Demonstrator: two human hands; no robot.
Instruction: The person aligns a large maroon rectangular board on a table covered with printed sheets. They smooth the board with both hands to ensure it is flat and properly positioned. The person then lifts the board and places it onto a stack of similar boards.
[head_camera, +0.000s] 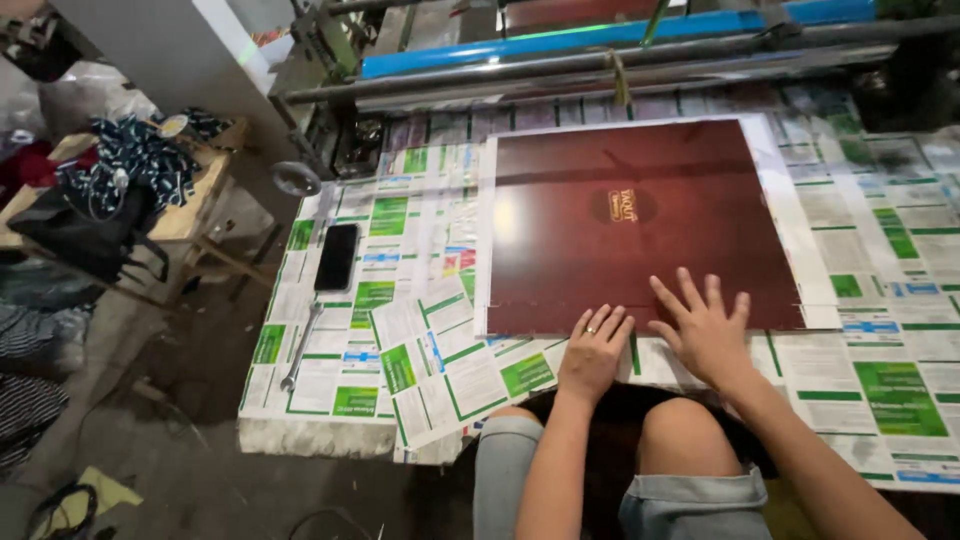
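Pressing maroon sheet; right hand hiding edge.

The person has bare arms with no sleeves showing. The left hand has a thin ring on one finger. The right hand wears nothing, and light blue-grey shorts cover the legs.

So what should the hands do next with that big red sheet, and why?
Probably slide the dark red sheet forward toward the rollers. Both the left hand and right hand lie flat on its near edge, fingers spread.
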